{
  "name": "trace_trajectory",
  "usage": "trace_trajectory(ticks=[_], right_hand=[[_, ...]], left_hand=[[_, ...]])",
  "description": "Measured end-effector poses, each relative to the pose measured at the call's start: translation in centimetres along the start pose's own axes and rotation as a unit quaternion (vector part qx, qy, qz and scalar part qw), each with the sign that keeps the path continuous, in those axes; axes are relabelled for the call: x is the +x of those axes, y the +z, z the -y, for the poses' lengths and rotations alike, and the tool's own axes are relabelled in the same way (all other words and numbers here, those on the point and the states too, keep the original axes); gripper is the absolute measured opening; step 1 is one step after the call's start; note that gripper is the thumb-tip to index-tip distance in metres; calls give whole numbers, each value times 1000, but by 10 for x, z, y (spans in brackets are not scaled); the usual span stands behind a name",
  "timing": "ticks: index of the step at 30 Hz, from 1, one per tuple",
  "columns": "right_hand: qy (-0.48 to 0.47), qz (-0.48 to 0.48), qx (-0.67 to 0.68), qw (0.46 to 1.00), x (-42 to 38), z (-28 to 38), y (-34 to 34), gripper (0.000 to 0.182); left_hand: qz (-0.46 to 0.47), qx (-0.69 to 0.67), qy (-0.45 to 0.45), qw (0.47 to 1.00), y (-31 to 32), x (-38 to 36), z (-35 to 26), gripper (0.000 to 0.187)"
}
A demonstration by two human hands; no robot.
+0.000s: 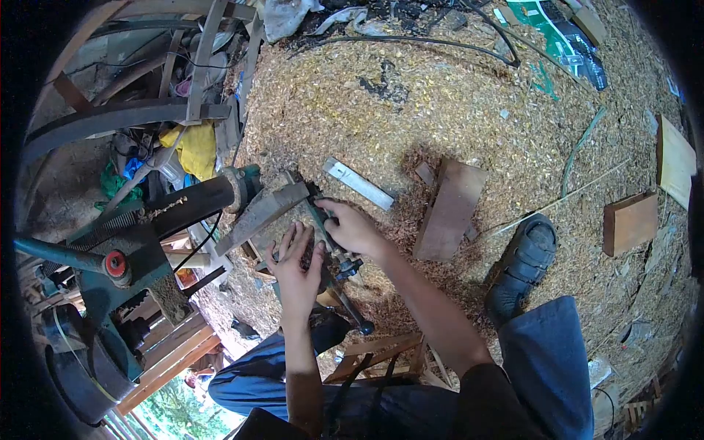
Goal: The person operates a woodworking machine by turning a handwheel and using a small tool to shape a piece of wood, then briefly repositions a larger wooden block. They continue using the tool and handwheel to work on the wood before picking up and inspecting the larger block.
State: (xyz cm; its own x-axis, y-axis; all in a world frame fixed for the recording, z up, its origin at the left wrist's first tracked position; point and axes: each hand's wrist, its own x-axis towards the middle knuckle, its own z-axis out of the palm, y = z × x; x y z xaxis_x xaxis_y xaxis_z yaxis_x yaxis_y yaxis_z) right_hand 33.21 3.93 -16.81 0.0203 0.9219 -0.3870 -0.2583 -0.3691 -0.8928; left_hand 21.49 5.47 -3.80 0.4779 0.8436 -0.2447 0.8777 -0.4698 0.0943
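Observation:
My left hand [295, 265] lies with its fingers spread over wood shavings and the near part of a machine, just below a curved grey wooden piece [265, 217]. My right hand [353, 230] bends its fingers over the edge of a green metal bar [317, 218] on the machine, close to my left hand. Whatever is under both palms is hidden. A metal lever with a round knob [365, 327] and a dark clamp screw [349, 268] sit below my hands.
A flat pale metal strip [359, 183] and a brown wood block [450, 209] lie on the shavings. My sandalled foot [524, 264] is at the right, near another wood block [631, 224]. Green machinery with a threaded shaft [117, 227] stands left.

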Motion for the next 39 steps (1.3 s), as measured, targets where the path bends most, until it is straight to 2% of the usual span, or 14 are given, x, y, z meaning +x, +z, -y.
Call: trace_trajectory(ticks=[4, 7, 12, 15, 18, 19, 22, 23, 27, 28, 30, 34, 38, 39], right_hand=[[-49, -40, -49, 997, 13, -13, 10, 39], [-4, -42, 264, 964, -6, -26, 32, 36], [33, -43, 182, 982, -33, -34, 34, 35], [-21, -126, 75, 989, -19, -16, 14, 37], [-74, -63, 169, 981, 10, -17, 21, 37], [-57, -77, 78, 992, 5, -19, 22, 38], [-33, -63, 66, 995, -19, -11, 13, 39], [-42, -68, -95, 992, -22, -32, 14, 38], [26, 65, 39, 997, -38, -44, 1, 41], [28, 64, 40, 997, -37, -43, 5, 41], [-94, -92, -27, 991, -34, -36, 18, 40], [49, 77, -113, 989, -14, -7, -5, 41], [-6, 66, -111, 992, -11, -21, 2, 41], [-22, 29, -17, 999, -10, -29, 11, 40]], left_hand=[[2, 4, -7, 1000, -1, -1, -1, 41], [-10, -17, -2, 1000, -1, 0, -2, 38], [-1, -7, -8, 1000, 1, 0, 2, 38], [-9, -9, -7, 1000, 0, 1, 0, 38], [-14, -13, -8, 1000, -1, 1, -4, 38], [-16, -9, -9, 1000, -1, 1, -5, 38], [-9, -14, -9, 1000, 3, 0, 3, 39], [-10, -13, -1, 1000, 3, 0, 4, 39], [-9, -23, -6, 1000, 2, 2, -1, 39], [-11, -17, -8, 1000, 1, 2, -3, 39], [-10, -7, -9, 1000, 0, 1, -3, 38], [-18, -14, -4, 1000, 1, 1, -5, 38], [-20, -9, -2, 1000, 1, -1, -4, 39], [-17, -13, 2, 1000, 1, 0, -4, 39]])
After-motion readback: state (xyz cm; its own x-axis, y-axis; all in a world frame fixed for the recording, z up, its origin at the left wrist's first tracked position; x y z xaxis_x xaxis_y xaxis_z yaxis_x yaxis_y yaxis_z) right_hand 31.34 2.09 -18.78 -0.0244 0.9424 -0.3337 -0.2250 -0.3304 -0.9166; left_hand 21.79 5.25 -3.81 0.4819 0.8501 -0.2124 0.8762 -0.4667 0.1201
